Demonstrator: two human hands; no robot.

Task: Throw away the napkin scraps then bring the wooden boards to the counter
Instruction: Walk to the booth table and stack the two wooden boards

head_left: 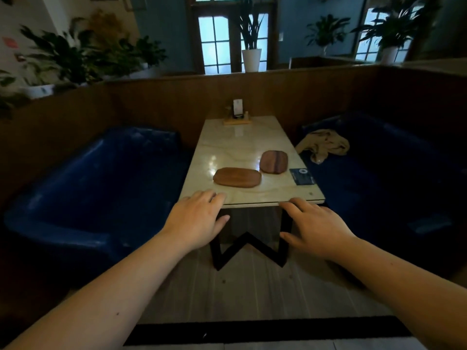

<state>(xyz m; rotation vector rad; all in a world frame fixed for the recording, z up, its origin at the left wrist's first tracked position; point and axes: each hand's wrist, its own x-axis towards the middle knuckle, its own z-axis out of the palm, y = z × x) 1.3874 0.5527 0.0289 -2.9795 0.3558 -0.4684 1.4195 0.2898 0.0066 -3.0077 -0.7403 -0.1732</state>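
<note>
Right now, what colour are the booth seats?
Dark blue, both seats, either side of the table; head view.

Marble table [242, 145] between blue sofas [101, 178] — beige cloth [324, 146] on right one.

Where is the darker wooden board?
In the head view, the darker wooden board lies on the table's right side, just beyond the lighter board.

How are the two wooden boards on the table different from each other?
The near board is lighter, orange-brown; the far board is darker with a streaky grain. The near board lies with its long side across the table, closer to the hands; the far board is turned the other way, farther back and to the right. Both are rounded, flat and bare.
</note>
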